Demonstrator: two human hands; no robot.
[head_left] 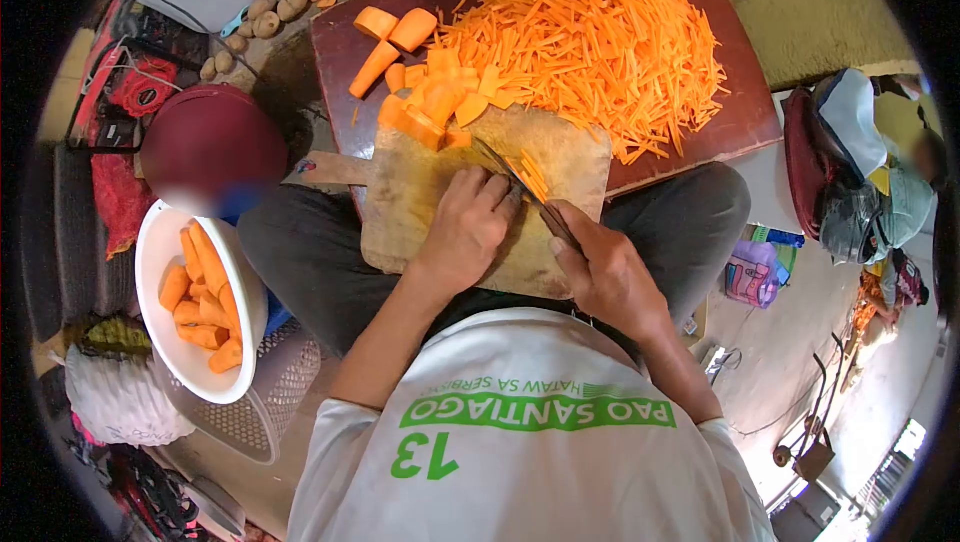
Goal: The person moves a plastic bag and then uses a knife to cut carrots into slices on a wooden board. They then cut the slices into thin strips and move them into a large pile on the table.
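Observation:
My right hand (612, 267) grips the handle of a knife (517, 176), its blade slanting up and left across the wooden cutting board (405, 217). My left hand (468, 220) rests on the board beside the blade, fingers curled down; whatever lies beneath them is hidden. Several cut carrot strips (535, 178) lie along the blade's right side. Carrot slices and chunks (440, 102) sit at the board's top edge. Beyond it, a large heap of carrot sticks (600, 52) covers much of the dark red table (350, 37). Peeled carrot pieces (375, 67) lie on the table's left.
On the left stands a white tub (150, 292) holding peeled carrots (205, 297). A dark red round object (212, 147) is above it. Brown, potato-like roots (265, 22) lie at upper left. At far right are bags (850, 132), a hand truck (815, 422) and another person (882, 317).

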